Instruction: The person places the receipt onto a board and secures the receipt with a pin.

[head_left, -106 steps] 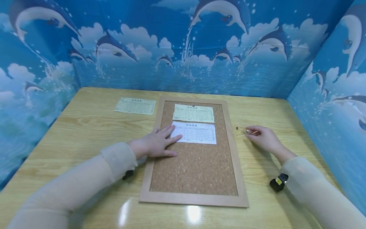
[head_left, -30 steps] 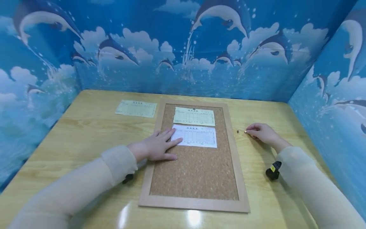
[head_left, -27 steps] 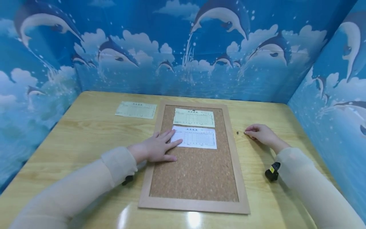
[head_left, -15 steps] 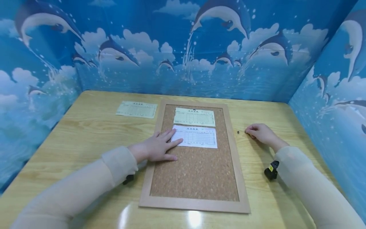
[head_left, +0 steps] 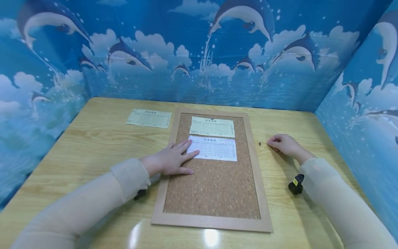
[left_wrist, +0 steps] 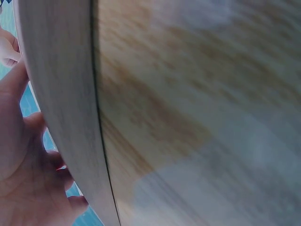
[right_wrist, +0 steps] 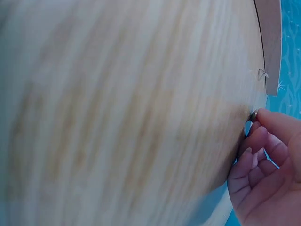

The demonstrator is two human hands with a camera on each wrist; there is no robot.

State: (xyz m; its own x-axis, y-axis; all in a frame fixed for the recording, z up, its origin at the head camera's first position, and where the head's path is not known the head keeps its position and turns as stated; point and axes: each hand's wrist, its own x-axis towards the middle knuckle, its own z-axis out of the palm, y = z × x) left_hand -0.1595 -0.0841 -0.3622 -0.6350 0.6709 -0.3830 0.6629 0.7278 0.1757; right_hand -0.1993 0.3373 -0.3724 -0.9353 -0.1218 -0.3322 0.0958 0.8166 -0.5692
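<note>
In the head view my left hand (head_left: 174, 159) lies spread over the left frame of a corkboard (head_left: 211, 190), its fingertips resting on the left end of a white printed slip (head_left: 214, 148). Above this slip a pale green slip (head_left: 212, 127) is fastened by a thumbtack (head_left: 212, 119) at its top edge. To the right of the board, my right hand (head_left: 284, 143) is low over the table. Its thumb and index finger pinch a small shiny thumbtack (right_wrist: 254, 114), mostly hidden by the fingertips. Another small tack (head_left: 259, 144) lies between that hand and the board.
A second pale green slip (head_left: 149, 118) lies on the wooden table (head_left: 93, 145), left of the board. One more tack (head_left: 240, 120) sits at the cork's upper right corner. Blue dolphin-print curtains (head_left: 199, 83) enclose the table's back and sides.
The right hand's fingertips have drawn together over the tack, which showed plainly between them earlier and is now largely covered. The left hand has stayed on the slip and board.
</note>
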